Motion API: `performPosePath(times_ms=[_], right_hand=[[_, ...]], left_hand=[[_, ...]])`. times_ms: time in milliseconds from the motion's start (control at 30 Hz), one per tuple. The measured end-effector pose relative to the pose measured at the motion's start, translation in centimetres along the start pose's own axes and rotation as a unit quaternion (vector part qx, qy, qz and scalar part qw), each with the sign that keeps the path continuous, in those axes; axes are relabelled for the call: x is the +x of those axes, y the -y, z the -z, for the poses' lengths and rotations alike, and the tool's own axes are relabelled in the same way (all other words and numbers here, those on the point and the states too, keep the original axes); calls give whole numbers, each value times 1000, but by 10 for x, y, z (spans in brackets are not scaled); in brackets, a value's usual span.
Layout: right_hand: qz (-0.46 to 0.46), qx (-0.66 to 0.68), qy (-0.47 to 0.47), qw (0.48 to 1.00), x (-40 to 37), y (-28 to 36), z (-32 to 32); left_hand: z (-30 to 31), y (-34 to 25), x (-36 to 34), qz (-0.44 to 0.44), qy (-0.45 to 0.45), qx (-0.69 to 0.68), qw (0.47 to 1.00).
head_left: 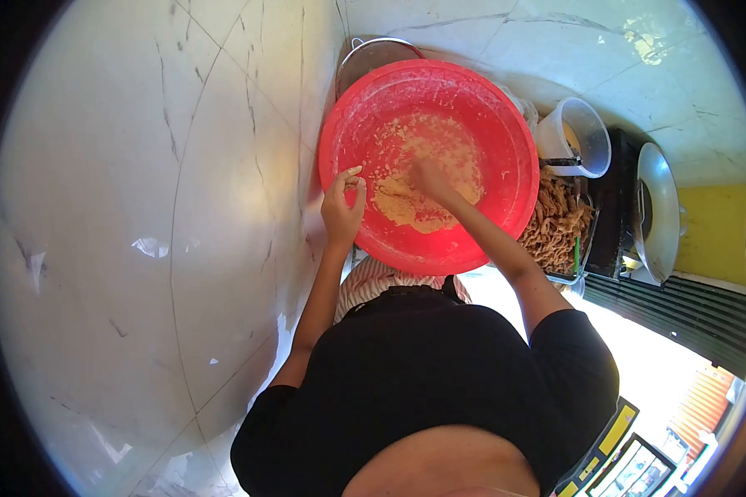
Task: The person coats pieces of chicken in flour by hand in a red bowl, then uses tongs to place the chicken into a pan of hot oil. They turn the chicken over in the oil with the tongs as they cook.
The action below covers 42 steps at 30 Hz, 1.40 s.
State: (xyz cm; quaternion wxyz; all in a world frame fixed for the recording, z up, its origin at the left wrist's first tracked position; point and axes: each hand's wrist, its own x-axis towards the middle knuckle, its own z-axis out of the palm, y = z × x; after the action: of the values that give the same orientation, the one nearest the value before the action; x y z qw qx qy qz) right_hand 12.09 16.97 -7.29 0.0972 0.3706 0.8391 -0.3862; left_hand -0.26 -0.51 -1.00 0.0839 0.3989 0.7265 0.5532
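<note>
A large red plastic basin point(352, 124) holds crumbly, yellowish flour mixture point(406, 207), spread over its bottom and dusted up the walls. Down in the mixture is my right hand point(427, 178), smeared by motion, so its fingers do not show clearly. My left hand point(345, 207) is at the basin's left rim, overlapping it in this view. Its fingers are loosely bent with a gap to the thumb, and pale dough clings to the tips. Nothing shows between them.
Right of the basin lie a heap of brown fried strips point(559, 219) in a rack and a translucent bucket point(580, 137) with a dark handle across it. Farther right stands a wide metal pan point(659, 211). A marbled tile wall point(141, 207) rises close on the left.
</note>
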Motion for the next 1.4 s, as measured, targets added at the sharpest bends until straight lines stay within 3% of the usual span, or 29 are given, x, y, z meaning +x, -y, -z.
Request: performPosePath(times_ms=[33, 100, 200, 333, 367, 400, 500, 533, 600, 633, 667, 700, 733, 800, 833, 900, 1000, 1067, 1133, 1200, 1400], right_hand=[[1, 0, 0, 1000, 1, -3, -11], [141, -138, -95, 976, 3, -20, -53], [201, -226, -109, 947, 4, -21, -99], [149, -159, -91, 972, -18, -6, -118], [62, -18, 81, 995, -22, 6, -92], [-30, 123, 250, 960, -25, 15, -69], [-29, 244, 313, 917, -29, 8, -23], [-28, 243, 313, 918, -31, 3, -15], [-66, 529, 260, 805, -40, 3, 3], [-64, 529, 257, 807, -49, 8, 13], [-46, 581, 189, 790, -73, 30, 33], [-28, 629, 119, 767, -86, 40, 44], [-25, 630, 116, 767, -88, 38, 45], [77, 684, 126, 714, -90, 28, 45], [79, 683, 123, 715, -90, 22, 42], [155, 605, 57, 779, -94, 16, 35], [121, 570, 27, 812, -114, 11, 39], [114, 585, 5, 803, -130, 18, 47], [107, 598, -17, 794, -142, 11, 53], [166, 466, -6, 869, -142, -5, 54], [140, 494, -62, 856, -154, -24, 55]], left_hand=[[0, 0, 0, -1, 4, 4, 1000], [0, 1, -1, -3, 9, 9, 1000], [-2, 1, 0, 2, 4, -12, 1000], [-1, 1, -1, 1, 5, 1, 1000], [-1, 1, -1, -1, 2, 4, 1000], [-1, 1, 0, -2, 2, 4, 1000], [-1, -1, 1, -2, 0, 9, 1000], [0, -2, 1, 17, 11, -11, 1000], [-2, -4, 2, 32, 24, -32, 999], [-4, -5, 4, 96, 43, -113, 988], [-7, -7, 5, 159, 63, -192, 966], [-14, -8, 5, 156, 65, -192, 967], [-25, -9, 2, 168, 91, -242, 951], [-45, -19, -1, 178, 119, -293, 932], [-56, -24, -2, 196, 139, -318, 917], [-72, -42, -1, 210, 162, -345, 900], [-84, -66, 3, 204, 156, -395, 882], [-84, -74, 7, 241, 204, -358, 879], [-93, -82, 4, 220, 195, -384, 875], [-102, -91, 4, 198, 187, -407, 872], [-114, -116, 8, 175, 186, -389, 885]])
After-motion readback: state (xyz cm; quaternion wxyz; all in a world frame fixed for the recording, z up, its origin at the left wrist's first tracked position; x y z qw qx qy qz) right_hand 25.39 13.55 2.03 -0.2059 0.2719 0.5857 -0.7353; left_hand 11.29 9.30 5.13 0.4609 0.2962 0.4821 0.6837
